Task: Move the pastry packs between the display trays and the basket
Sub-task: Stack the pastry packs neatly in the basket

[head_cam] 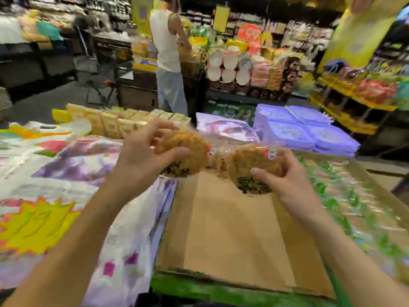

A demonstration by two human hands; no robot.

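While each hand — left hand (pixel 141 156), right hand (pixel 285 173) — curls fingers round a round golden pastry pack in clear wrap (pixel 186 149), held above the brown cardboard-lined tray (pixel 232 229), lower both flat — no squeezing.

Dim shop with a dark grey floor (pixel 39 107), crowded goods shelves (pixel 254 69), and hanging yellow paper signs (pixel 220 18).

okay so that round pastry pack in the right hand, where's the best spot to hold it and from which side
Hold the round pastry pack by its rim, coming from the near right side, as the right hand does now: thumb across the flat front face, fingers behind. It is a flat disc held nearly upright, so a pinch across its thin depth should hold. The left hand grips a second pack the same way.
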